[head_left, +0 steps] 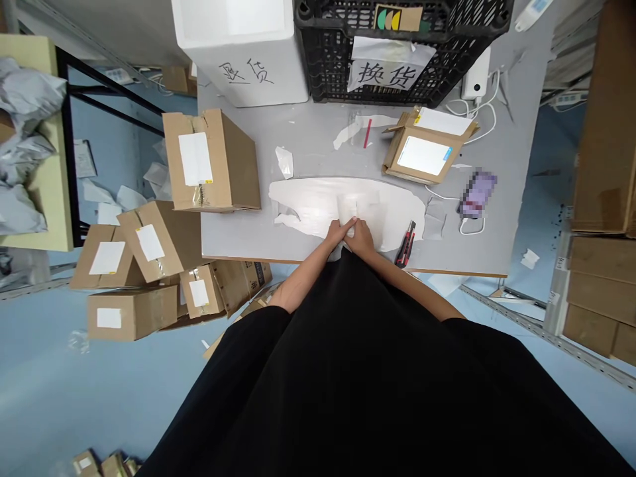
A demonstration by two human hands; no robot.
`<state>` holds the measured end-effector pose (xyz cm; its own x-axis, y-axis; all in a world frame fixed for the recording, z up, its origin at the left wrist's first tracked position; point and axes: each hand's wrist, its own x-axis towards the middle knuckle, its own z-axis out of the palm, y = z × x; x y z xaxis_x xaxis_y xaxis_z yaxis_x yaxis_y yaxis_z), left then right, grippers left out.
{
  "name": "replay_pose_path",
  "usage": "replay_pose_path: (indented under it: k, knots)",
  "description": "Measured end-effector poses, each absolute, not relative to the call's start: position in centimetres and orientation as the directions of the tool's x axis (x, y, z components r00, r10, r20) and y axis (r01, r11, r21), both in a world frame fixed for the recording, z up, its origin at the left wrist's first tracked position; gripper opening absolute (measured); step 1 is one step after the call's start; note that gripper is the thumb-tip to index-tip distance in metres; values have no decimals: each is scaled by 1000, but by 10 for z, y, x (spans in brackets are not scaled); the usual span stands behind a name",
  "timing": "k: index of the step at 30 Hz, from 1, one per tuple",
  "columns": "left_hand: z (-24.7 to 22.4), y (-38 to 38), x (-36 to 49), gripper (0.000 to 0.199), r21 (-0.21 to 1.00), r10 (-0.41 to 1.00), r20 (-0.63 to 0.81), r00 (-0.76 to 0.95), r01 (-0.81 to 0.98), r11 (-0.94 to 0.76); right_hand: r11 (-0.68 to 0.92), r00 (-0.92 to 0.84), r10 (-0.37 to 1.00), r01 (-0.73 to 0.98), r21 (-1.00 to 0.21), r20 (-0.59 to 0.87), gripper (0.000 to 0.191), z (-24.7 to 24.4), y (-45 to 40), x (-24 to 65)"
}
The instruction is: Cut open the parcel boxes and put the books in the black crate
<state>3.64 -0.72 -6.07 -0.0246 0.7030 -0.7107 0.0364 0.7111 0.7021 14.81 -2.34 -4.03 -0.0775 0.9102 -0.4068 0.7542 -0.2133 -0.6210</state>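
Note:
My left hand and my right hand meet near the front edge of the table, fingers closed and thumbs close together. Both pinch the near part of a clear plastic bag; a small pale thing shows through it, too faint to name. Under the bag lies a worn white patch on the grey tabletop. A red and black utility knife rests to the right of my right hand.
An opened carton lies behind on the right, near a phone on a cable. A closed carton stands at left. At the back are a white bin and a black crate. More cartons are stacked beside the table.

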Motion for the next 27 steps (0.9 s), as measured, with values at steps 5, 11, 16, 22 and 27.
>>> replay_pose_path:
  k: [5, 11, 16, 22, 27]
  knots:
    - [-76, -17, 10, 41, 718, 724, -677, -132, 98, 689, -190, -178, 890, 691, -698, -419, 17, -59, -19, 147]
    - [-88, -16, 3, 33, 644, 673, -713, -197, 194, 740, -399, 47, 849, 710, -581, -526, 26, -75, -13, 161]
    - [-78, -11, 8, 47, 488, 748, -563, -350, 591, 643, -511, 109, 782, 675, -532, -613, 28, -81, -5, 162]
    - [-76, -17, -4, 63, 571, 786, -501, -362, 544, 615, -542, 133, 753, 680, -494, -644, 23, -75, 1, 151]
    - [-79, -22, -34, 49, 561, 743, -484, -463, 487, 669, -549, 112, 732, 681, -484, -672, 26, -73, 3, 148]
